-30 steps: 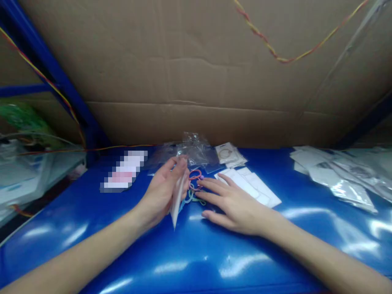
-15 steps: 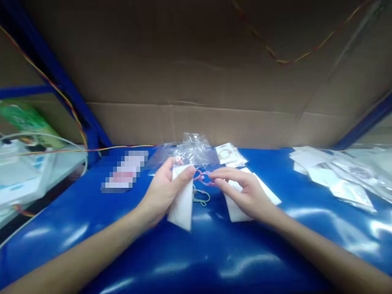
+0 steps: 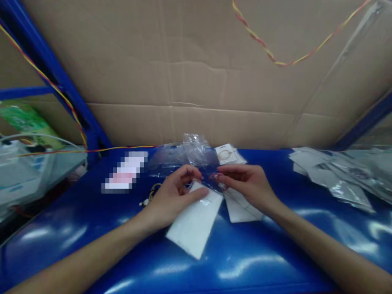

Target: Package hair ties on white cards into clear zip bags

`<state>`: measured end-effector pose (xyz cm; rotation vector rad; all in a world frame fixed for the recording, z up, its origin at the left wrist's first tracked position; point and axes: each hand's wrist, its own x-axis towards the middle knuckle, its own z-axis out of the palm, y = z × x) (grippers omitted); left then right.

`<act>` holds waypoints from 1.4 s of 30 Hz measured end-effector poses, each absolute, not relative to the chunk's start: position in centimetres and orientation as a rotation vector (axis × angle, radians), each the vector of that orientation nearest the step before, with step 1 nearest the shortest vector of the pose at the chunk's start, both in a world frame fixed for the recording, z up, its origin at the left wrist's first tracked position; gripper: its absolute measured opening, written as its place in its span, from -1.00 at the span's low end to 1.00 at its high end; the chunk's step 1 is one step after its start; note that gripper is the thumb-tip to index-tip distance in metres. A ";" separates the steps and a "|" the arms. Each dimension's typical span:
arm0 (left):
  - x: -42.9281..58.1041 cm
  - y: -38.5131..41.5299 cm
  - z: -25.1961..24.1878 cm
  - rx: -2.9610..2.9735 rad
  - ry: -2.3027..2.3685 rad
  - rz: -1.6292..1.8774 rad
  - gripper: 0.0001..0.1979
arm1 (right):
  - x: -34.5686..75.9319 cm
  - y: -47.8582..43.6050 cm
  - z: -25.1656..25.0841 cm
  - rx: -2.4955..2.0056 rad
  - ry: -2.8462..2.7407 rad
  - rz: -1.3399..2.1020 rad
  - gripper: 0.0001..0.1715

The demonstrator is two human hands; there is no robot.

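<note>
My left hand [image 3: 173, 198] grips a white card in a clear sleeve [image 3: 196, 222], thumb on top, the card slanting toward me. Between thumb and fingers, my right hand [image 3: 251, 183] pinches a thin pink cord loop [image 3: 217, 174], close to the sleeve's upper edge. Whether the loop touches the sleeve I cannot tell. Beneath my right hand another white card [image 3: 240, 208] lies on the blue table, partly covered. A yellowish cord loop [image 3: 156, 188] with a small white piece shows beside my left hand, which hides part of it.
Clear plastic bags [image 3: 196, 149] lie at the back of the blue table [image 3: 147, 261]. Near them is a packaged card with a ring-shaped cord [image 3: 226, 154]. A pile of packaged cards [image 3: 330, 173] spreads at the right. Cardboard [image 3: 196, 85] stands behind.
The card in my left hand has turned flatter and come toward me. My right hand still pinches the pink loop, now nearer the card's top edge. The yellowish loop has come into view.
</note>
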<state>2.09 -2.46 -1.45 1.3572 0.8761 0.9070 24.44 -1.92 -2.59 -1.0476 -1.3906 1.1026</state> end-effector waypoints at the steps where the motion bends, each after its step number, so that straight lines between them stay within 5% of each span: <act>1: 2.1 -2.5 -1.4 1.368 0.888 0.897 -0.64 | 24.4 -2.0 -2.6 -1.065 -1.407 1.094 -0.63; 9: 2.3 -2.5 -0.9 1.153 0.964 0.813 -0.26 | 24.9 -1.9 -2.6 -1.074 -1.498 0.978 -0.63; 16: 2.0 -2.4 -1.4 1.102 0.933 0.796 -0.68 | 25.3 -1.9 -2.2 -1.055 -1.597 0.680 -0.76; 26: 2.2 -2.8 -0.6 1.283 0.832 0.866 -0.81 | 25.1 -2.0 -2.2 -1.101 -1.608 1.003 -0.63; 42: 2.5 -2.5 -1.6 1.371 0.889 0.921 -0.77 | 24.6 -3.2 -1.5 -0.861 -1.658 1.113 -0.76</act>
